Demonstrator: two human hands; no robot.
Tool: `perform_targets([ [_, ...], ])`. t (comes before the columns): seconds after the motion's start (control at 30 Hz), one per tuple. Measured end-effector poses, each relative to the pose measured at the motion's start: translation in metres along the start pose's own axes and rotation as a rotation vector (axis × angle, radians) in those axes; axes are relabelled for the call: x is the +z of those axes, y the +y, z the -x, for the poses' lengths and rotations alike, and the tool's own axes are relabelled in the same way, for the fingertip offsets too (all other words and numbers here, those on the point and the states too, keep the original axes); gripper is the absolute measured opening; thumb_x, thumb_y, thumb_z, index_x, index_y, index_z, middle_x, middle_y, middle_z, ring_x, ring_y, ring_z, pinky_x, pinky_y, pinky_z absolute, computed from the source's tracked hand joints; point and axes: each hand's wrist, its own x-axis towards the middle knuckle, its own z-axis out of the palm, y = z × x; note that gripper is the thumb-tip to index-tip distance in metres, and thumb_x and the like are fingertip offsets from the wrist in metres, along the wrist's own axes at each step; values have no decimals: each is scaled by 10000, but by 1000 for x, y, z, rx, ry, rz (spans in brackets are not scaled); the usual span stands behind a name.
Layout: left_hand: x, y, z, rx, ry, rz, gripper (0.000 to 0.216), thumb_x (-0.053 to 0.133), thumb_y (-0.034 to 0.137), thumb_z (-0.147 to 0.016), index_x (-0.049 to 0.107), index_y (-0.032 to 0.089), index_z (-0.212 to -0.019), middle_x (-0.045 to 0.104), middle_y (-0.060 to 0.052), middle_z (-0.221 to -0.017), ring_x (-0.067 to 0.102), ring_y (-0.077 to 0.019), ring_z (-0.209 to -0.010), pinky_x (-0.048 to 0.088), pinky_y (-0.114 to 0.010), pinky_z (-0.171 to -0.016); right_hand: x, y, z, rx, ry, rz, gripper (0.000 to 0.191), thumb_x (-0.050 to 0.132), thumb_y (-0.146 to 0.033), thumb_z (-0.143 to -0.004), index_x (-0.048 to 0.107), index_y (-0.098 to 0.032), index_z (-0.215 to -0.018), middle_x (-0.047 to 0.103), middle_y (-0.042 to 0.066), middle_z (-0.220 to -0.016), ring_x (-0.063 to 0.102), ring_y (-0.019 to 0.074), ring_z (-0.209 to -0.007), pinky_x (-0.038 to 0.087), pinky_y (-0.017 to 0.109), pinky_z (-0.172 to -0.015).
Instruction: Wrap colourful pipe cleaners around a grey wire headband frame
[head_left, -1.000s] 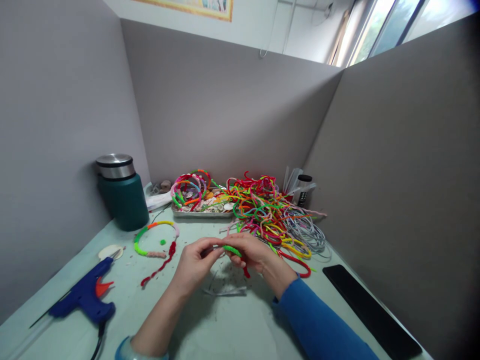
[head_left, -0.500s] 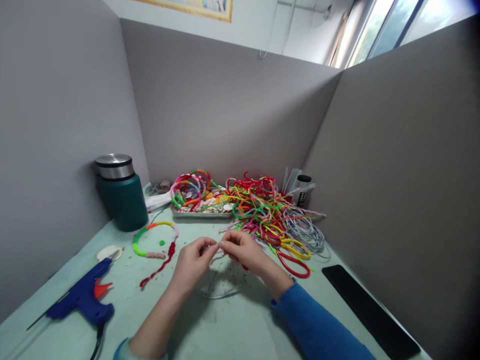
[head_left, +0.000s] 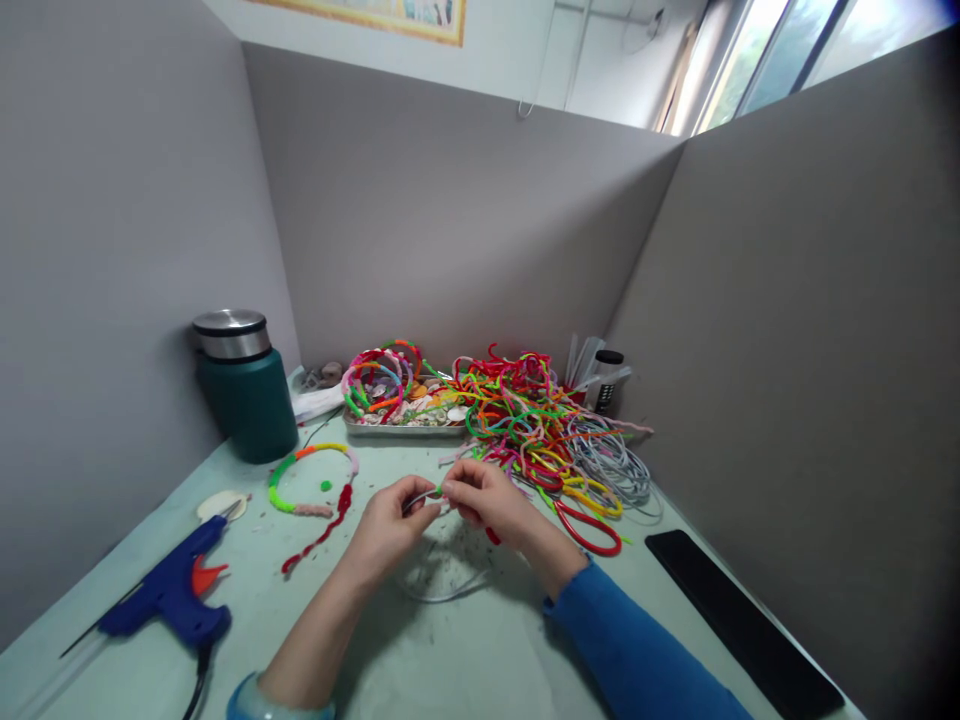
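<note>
My left hand pinches a thin grey cord that loops down to the table below both hands. Close against it, my right hand has its thumb and forefinger pressed on a small green fuzzy piece at the cord; how it is attached is too small to tell. A bit of pale pink fuzzy stem shows under the fingertips. Left of my hands lies a ring wrapped in coloured pipe cleaners, with a twisted red pipe cleaner beside it and a small green fuzzy ball inside it.
A blue glue gun lies at left, near a teal bottle. At the back are a metal tray, a heap of pipe cleaners, coiled grey cord and red-handled scissors. A black slab lies at right.
My fingertips have parted slightly, so the green piece and a stretch of grey cord now show between them. The cord loop below has shifted a little.
</note>
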Motion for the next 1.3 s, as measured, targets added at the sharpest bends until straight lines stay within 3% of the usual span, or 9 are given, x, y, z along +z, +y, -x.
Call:
perform_targets([
  [0.13, 1, -5, -1, 114, 86, -135, 121, 576, 284, -727, 618, 171, -740, 568, 9, -674, 487, -134, -608, 356, -228, -567, -2, 1, 0, 62, -37, -62, 273, 596, -404, -754, 481, -171, -671, 443, -78, -474, 313, 39, -364, 201, 159, -331],
  [0.3, 0, -2, 1, 253, 137, -313, 112, 546, 240, -775, 644, 187, -765, 585, -11, -743, 533, -142, -662, 377, -238, -609, -6, 1, -2, 172, -73, -233, 270, 619, -407, -749, 521, -155, -744, 462, -58, -540, 356, 36, -385, 181, 145, -316],
  [0.53, 2, -2, 6, 413, 178, -437, 173, 513, 248, -840, 637, 208, -954, 591, -27, -819, 563, -140, -711, 404, -229, -636, -14, 1, -2, 280, -159, -483, 287, 736, -288, -678, 502, -149, -770, 433, -52, -609, 403, 26, -458, 163, 116, -354],
  [0.93, 3, -5, 8, 399, 178, -717, 142, 467, 188, -852, 608, 204, -849, 554, -13, -804, 557, -138, -681, 380, -232, -612, -11, 6, -5, 402, -151, -453, 276, 721, -215, -669, 459, -150, -724, 432, -56, -587, 390, 22, -423, 138, 117, -341],
  [1.3, 2, -3, 8, 403, 160, -686, 156, 495, 217, -849, 650, 202, -861, 562, -16, -774, 560, -136, -678, 374, -232, -610, -12, 3, -4, 421, -141, -447, 273, 718, -194, -648, 460, -150, -724, 408, -68, -561, 387, 20, -417, 127, 117, -343],
])
